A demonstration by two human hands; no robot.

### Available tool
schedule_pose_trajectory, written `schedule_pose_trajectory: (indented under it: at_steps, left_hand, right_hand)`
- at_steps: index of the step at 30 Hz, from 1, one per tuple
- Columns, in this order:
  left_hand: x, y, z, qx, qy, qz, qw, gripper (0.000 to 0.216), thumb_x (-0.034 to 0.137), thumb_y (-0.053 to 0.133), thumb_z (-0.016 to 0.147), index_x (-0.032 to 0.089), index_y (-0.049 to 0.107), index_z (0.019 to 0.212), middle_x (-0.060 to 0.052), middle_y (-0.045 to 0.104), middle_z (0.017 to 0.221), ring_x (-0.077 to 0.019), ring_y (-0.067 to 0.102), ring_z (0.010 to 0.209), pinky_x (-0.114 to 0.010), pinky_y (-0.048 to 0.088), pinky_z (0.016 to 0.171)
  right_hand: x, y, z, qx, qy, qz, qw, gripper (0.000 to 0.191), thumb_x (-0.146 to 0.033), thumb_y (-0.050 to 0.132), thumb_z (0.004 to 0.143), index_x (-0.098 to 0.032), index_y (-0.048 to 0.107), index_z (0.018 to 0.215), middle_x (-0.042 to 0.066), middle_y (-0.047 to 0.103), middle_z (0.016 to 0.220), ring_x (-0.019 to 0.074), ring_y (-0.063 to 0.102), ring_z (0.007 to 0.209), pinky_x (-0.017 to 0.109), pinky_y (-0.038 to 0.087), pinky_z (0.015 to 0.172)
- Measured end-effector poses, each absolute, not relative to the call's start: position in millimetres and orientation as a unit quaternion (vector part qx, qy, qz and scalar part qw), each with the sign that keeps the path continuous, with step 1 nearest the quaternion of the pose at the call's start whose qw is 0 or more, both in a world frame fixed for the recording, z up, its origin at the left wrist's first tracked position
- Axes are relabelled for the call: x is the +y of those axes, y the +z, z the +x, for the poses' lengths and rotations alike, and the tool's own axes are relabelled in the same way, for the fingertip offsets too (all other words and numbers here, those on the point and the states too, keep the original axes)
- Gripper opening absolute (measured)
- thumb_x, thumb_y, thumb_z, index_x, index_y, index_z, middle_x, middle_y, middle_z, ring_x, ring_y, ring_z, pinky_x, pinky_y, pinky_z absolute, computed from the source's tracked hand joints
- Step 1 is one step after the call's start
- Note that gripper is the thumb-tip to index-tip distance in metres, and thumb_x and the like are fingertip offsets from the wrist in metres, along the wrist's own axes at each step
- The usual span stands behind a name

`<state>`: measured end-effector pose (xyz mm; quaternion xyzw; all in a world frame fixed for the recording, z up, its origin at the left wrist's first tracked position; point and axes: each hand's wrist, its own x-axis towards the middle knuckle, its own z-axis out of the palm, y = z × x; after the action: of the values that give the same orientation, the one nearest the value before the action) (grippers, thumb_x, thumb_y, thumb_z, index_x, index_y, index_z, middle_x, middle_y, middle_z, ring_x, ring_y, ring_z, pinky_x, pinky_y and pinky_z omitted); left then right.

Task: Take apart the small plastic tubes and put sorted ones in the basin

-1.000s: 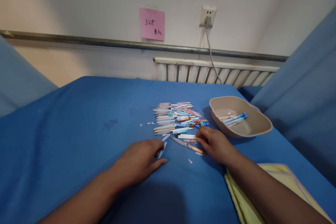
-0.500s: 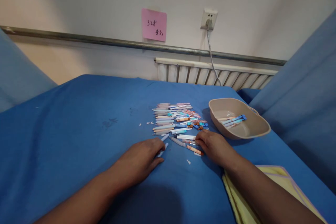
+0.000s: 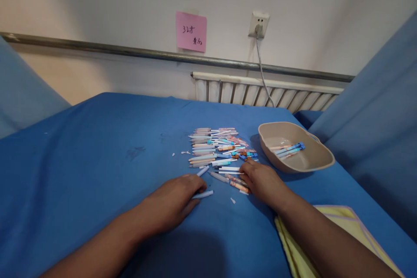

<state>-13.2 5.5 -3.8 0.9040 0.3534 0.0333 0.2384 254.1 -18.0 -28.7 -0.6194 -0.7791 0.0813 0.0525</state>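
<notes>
My left hand [image 3: 177, 197] is closed around a pale blue pen barrel [image 3: 205, 194], its end sticking out past my fingertips. Another pale blue barrel [image 3: 203, 171] lies just above those fingers. My right hand [image 3: 262, 180] rests at the right side of the loose pen parts, fingers curled together; what they pinch, if anything, is hidden. Beside it are white refills [image 3: 229, 168], an orange pen piece [image 3: 239, 186] and a grey barrel [image 3: 219, 177]. Rows of pen barrels [image 3: 203, 157], refills and patterned upper pieces lie beyond both hands.
A beige basin [image 3: 316, 163] at the right holds several pens [image 3: 289, 151]. A folded yellow cloth [image 3: 345, 226] lies under my right forearm. Small white tips [image 3: 232, 200] are scattered on the blue sheet [image 3: 97, 147]. Behind stand a radiator [image 3: 237, 91] and a metal rail [image 3: 130, 52].
The pale blue barrel in my left hand has turned from slanting to nearly level. My right hand has shifted slightly left, over the loose pieces.
</notes>
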Motion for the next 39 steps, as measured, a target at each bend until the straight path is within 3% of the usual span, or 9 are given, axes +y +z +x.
schedule_pose_trajectory:
  at_steps: [12,17,39]
  left_hand:
    - [5,2,-6,0.335,0.058,0.914,0.221,0.02,0.03,0.042,0.093,0.023,0.06,0.098,-0.005,0.062,0.099,-0.0212,0.056,0.091,-0.031,0.043,0.081]
    - [7,4,-4,0.358,0.047,0.906,0.222,0.019,0.029,0.043,0.092,0.023,0.059,0.099,-0.004,0.062,0.099,-0.0212,0.056,0.093,-0.032,0.043,0.083]
    - [15,-4,-4,0.39,0.115,0.873,0.27,0.026,0.038,0.04,0.094,0.022,0.06,0.1,-0.003,0.063,0.095,-0.0188,0.058,0.087,-0.028,0.043,0.078]
  right_hand:
    - [-19,-27,252,-0.801,0.029,-0.598,0.01,0.012,-0.011,0.051,0.083,-0.015,0.059,0.092,0.013,0.061,0.101,0.0238,0.058,0.091,0.031,0.038,0.077]
    - [-19,-28,252,-0.806,0.042,-0.59,0.031,0.012,-0.019,0.051,0.087,-0.016,0.059,0.096,0.011,0.063,0.099,0.0248,0.056,0.093,0.032,0.035,0.077]
    - [-21,-29,253,-0.819,0.008,-0.573,0.02,0.019,-0.014,0.045,0.089,-0.016,0.059,0.103,0.011,0.063,0.098,0.0253,0.056,0.092,0.034,0.034,0.078]
